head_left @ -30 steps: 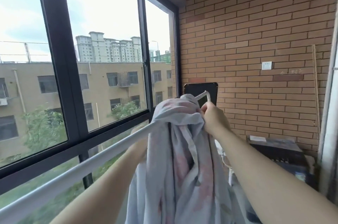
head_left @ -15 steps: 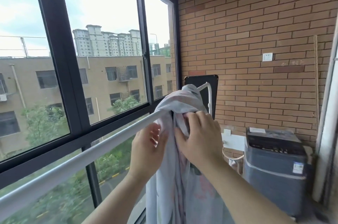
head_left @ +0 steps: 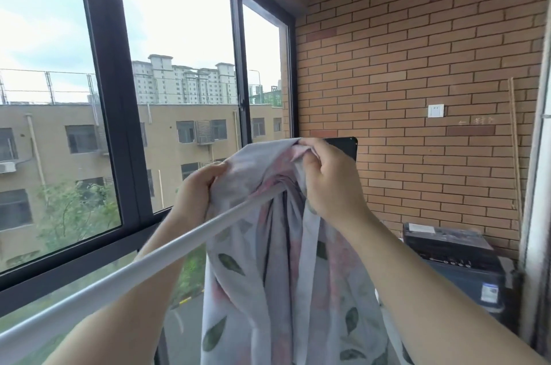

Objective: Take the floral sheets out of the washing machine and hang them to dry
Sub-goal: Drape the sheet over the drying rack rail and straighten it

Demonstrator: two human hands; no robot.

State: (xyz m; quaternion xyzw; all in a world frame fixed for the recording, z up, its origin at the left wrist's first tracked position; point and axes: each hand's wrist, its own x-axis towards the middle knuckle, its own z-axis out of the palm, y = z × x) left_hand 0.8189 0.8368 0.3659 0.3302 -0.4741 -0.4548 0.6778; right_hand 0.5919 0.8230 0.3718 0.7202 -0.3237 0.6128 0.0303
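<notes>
A pale floral sheet point(head_left: 277, 284) with pink blooms and green leaves hangs bunched over the white drying rail point(head_left: 125, 270), which runs from lower left up toward the middle. My left hand point(head_left: 198, 190) reaches from behind the rail and grips the sheet's left fold at the top. My right hand point(head_left: 328, 179) pinches the sheet's upper edge on the right, lifted a little above the rail. The far end of the rail is hidden by the cloth.
A dark top-loading washing machine point(head_left: 456, 260) stands at the lower right against the brick wall point(head_left: 417, 66). Black-framed windows point(head_left: 119, 126) line the left side close behind the rail. A white pipe point(head_left: 536, 185) runs up the right edge.
Both hands have risen to the top of the sheet and spread apart. The left hand now grips the left fold, and the cloth is pulled wider along the rail.
</notes>
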